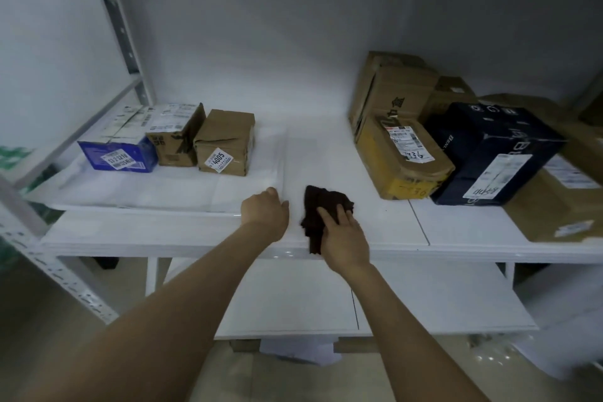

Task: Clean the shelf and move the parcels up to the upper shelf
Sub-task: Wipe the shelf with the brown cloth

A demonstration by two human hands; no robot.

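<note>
Right hand up front, clutching a crumpled dark-brown cloth on the white shelf; left hand curled at the liner sheet's edge, grip unclear.

A plain white wall stands in dim, bluish light behind the white shelving rack, a perforated grey metal upright rises at the left, and a pale glossy floor shows below.
</note>
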